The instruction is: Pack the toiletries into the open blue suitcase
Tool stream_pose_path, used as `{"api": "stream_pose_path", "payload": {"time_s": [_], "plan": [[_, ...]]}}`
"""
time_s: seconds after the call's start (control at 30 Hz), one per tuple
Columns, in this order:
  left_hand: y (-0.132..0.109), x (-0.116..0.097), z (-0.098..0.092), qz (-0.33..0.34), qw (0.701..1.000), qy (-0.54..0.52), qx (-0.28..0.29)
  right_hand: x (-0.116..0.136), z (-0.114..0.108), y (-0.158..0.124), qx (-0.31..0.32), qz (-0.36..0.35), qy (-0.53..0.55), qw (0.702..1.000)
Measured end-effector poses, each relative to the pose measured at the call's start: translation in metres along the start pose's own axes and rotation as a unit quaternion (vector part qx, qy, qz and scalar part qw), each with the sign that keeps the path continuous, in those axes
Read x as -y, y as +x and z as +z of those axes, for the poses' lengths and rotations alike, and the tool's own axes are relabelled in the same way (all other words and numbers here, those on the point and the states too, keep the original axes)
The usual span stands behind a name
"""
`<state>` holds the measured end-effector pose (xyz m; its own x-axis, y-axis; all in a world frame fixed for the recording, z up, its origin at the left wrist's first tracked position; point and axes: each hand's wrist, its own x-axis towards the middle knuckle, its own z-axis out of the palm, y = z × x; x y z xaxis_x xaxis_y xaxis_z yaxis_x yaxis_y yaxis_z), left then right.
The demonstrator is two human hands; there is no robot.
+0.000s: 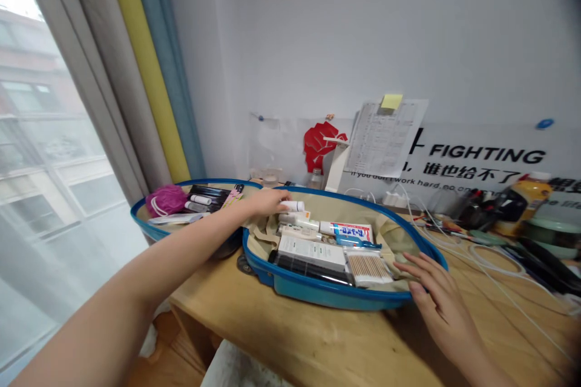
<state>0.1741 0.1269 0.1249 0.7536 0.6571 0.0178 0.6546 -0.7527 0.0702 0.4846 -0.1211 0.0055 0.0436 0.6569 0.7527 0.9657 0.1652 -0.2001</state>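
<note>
My left hand [269, 201] reaches over the back left of an open blue-rimmed case [336, 299], its fingers closed on the end of a small white tube [295, 206]. Open, with fingers spread, my right hand [438, 299] rests by the case's right rim. Inside lie a toothpaste box [353, 232], a blue pen-like item [358, 243], a white box [311, 252], a pack of cotton swabs [370, 268], a long black packet [313, 269] and several small white tubes. The case's other half [154, 231] holds a purple bath puff [167, 201] and black items.
The wooden desk [336, 338] bears the case. White cables [476, 254], a yellow bottle [521, 199] and a green-lidded container [551, 233] are at the right. A white lamp-like stand [336, 166] is behind, and curtains [131, 72] hang at the left.
</note>
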Motion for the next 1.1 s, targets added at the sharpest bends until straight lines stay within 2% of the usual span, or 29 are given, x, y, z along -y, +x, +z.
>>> {"api": "stream_pose_path", "payload": {"time_s": [0.07, 0.17, 0.4, 0.77, 1.1], "plan": [[0.016, -0.011, 0.013, -0.001, 0.999, 0.005, 0.036, 0.001, -0.001, 0.000, 0.003, -0.005, -0.001, 1.000], [0.032, -0.015, 0.027, -0.007, 0.997, 0.006, 0.071, 0.002, -0.002, 0.000, 0.001, -0.007, -0.002, 1.000], [0.041, -0.012, 0.041, 0.001, 0.993, -0.012, 0.121, 0.003, -0.003, 0.001, 0.010, 0.002, 0.005, 1.000], [0.039, -0.010, 0.046, 0.024, 0.989, -0.026, 0.142, 0.002, -0.001, 0.000, 0.004, 0.016, 0.013, 1.000], [0.037, -0.014, 0.046, 0.021, 0.994, 0.010, 0.108, 0.001, 0.000, 0.000, 0.003, 0.004, 0.010, 1.000]]}}
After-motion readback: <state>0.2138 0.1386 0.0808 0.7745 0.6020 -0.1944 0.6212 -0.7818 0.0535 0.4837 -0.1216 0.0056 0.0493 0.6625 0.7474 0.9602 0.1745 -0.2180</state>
